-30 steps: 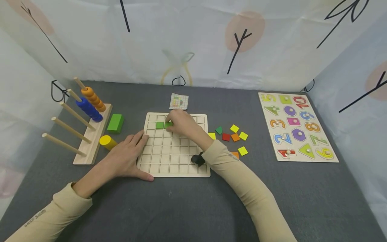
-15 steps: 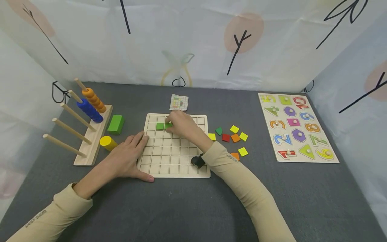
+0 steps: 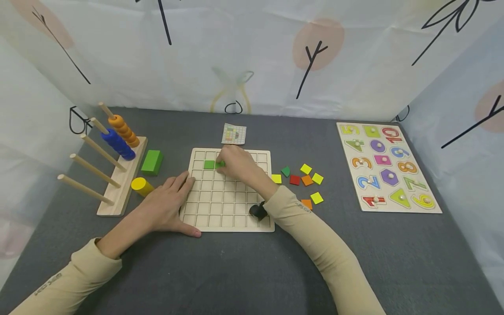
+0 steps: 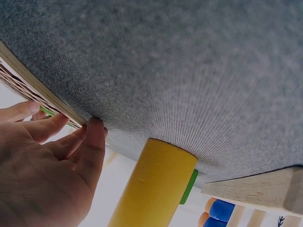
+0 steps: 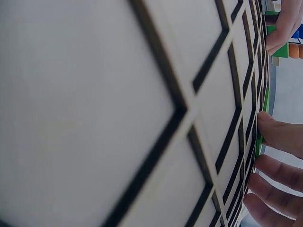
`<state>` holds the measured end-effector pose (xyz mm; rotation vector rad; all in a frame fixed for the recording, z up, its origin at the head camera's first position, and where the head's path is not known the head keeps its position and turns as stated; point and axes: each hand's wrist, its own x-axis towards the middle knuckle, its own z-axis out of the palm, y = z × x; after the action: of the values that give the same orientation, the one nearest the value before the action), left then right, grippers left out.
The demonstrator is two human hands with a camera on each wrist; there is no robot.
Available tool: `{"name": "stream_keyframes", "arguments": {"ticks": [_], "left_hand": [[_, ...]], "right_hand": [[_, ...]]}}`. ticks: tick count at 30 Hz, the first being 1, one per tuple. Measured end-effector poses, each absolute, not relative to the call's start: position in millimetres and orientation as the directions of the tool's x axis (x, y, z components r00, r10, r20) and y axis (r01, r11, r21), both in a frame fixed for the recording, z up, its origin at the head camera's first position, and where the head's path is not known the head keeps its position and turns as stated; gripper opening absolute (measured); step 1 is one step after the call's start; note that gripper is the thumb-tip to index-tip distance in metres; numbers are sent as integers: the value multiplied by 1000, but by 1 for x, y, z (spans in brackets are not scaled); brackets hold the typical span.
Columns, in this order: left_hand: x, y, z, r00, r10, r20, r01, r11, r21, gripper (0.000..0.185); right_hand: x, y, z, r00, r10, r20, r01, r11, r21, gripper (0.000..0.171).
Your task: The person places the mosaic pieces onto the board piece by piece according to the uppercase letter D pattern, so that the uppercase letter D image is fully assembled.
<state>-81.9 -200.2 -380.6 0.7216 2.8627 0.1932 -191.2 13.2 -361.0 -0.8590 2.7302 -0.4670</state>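
Note:
A wooden grid board [image 3: 216, 210] lies on the grey table. My left hand [image 3: 169, 208] rests along its left edge, fingers extended and thumb at the near corner; in the left wrist view, the fingertips of that hand [image 4: 47, 170] touch the board's side. Over the upper part of the grid, my right hand [image 3: 238, 164] pinches a green square tile [image 3: 220, 164] between thumb and fingers, low at the board. Directly left of it, another green tile [image 3: 209, 164] sits in a cell. The right wrist view shows the thumb and fingertips around the green tile [image 5: 258, 143] at grid level.
Right of the board lie several loose tiles, including a red one [image 3: 294, 180] and a dark green one [image 3: 285, 171]. A pattern card [image 3: 234, 134] lies behind it. Leftward stand a bead rack [image 3: 125, 183], a green block [image 3: 152, 162] and a yellow cylinder [image 3: 142, 187]. A number puzzle [image 3: 387, 168] lies far right.
Both hands keep their places on the board, the right still at the same green tile. Only the head view has shifted slightly.

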Motion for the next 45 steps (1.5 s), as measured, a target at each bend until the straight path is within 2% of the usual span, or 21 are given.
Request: {"name": "stream_keyframes", "arguments": {"ticks": [7, 12, 18, 32, 45], "left_hand": [[-82, -199, -379, -866, 478, -143, 456, 875, 161, 140], [-81, -198, -378, -867, 478, -139, 458, 875, 154, 140], [-82, -198, -379, -866, 479, -143, 458, 875, 156, 140], [-82, -198, -379, -869, 468, -161, 445, 881, 160, 141], [-81, -198, -379, -865, 477, -157, 453, 876, 164, 142]], "right_hand": [[-191, 14, -362, -791, -601, -117, -528, 766, -367, 15], [-190, 15, -361, -790, -603, -114, -530, 764, -368, 8], [-187, 17, -359, -798, -590, -121, -515, 772, -373, 30], [-171, 48, -346, -790, -601, -117, -531, 768, -358, 31], [-158, 101, -333, -828, -548, -121, -495, 814, -303, 34]]}}
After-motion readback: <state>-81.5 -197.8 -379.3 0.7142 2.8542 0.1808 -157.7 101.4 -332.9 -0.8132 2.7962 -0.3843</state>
